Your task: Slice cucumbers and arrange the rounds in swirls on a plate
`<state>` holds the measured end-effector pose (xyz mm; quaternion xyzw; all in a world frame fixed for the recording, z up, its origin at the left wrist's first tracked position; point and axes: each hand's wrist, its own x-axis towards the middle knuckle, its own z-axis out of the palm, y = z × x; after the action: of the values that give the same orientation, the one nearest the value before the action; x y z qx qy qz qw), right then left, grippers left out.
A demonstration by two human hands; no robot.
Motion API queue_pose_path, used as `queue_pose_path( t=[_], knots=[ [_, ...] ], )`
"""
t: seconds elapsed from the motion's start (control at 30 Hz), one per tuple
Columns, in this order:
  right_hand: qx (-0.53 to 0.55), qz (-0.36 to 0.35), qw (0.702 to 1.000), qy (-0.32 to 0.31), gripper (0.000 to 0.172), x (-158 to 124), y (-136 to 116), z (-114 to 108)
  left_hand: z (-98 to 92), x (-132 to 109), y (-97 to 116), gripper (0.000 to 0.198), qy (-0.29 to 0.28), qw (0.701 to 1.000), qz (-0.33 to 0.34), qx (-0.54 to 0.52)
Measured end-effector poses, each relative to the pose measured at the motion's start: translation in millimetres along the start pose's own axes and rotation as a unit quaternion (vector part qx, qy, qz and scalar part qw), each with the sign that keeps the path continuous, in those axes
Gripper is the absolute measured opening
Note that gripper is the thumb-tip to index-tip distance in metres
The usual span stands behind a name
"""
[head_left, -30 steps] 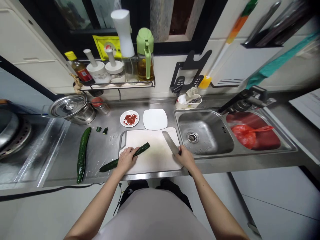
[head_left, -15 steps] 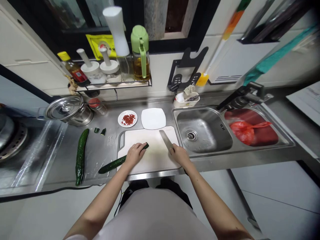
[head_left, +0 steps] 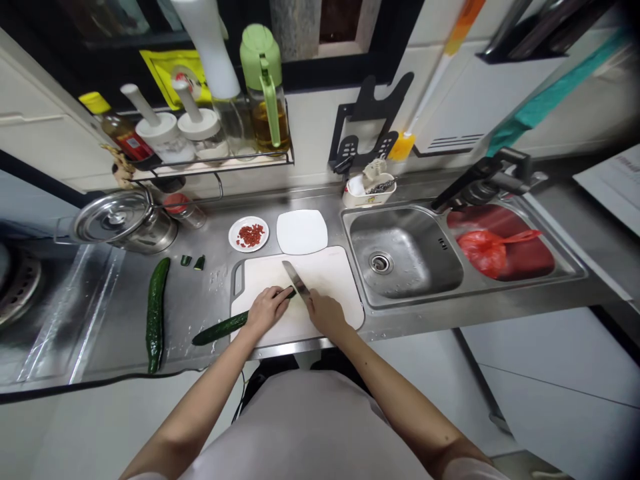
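Note:
A long green cucumber [head_left: 220, 329] lies slanted over the left part of the white cutting board [head_left: 336, 275], its far end past the board's edge. My left hand [head_left: 269, 311] is closed over it near its right end, which shows beyond the fingers. My right hand [head_left: 326, 315] grips a knife [head_left: 295, 277], whose blade points away from me, right beside that cucumber end. A second, whole cucumber [head_left: 156, 313] rests on the steel counter at the left. Two small cut-off cucumber ends [head_left: 199, 263] sit near it.
Behind the board are a plate of chopped red bits [head_left: 239, 241] and a white square plate [head_left: 301, 232]. A lidded pot [head_left: 160, 230] and a red-capped jar [head_left: 187, 212] stand back left. At right is a double sink [head_left: 407, 250] with a red bag [head_left: 483, 253]. A bottle rack [head_left: 250, 160] hangs above.
My right hand and the knife have moved left across the board, up to the cucumber's end. My left hand still holds the cucumber. The whole view has shifted slightly.

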<state>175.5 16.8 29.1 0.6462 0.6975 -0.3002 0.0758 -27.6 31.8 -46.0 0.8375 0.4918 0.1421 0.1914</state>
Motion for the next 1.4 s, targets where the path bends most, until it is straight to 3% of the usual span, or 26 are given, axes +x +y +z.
queue_pose_path(
  t=[1.1, 1.4],
  knots=[
    [-0.023, -0.013, 1.0, -0.007, 0.033, 0.2, -4.5, 1.2, 3.3, -1.3, -0.5, 0.038, 0.014, 1.0, 0.007, 0.014],
    [-0.06, -0.009, 0.997, -0.048, 0.036, -9.3, -9.2, -7.4, 3.2, -1.3, 0.3, 0.037, 0.041, 0.999, 0.024, 0.021]
  ],
)
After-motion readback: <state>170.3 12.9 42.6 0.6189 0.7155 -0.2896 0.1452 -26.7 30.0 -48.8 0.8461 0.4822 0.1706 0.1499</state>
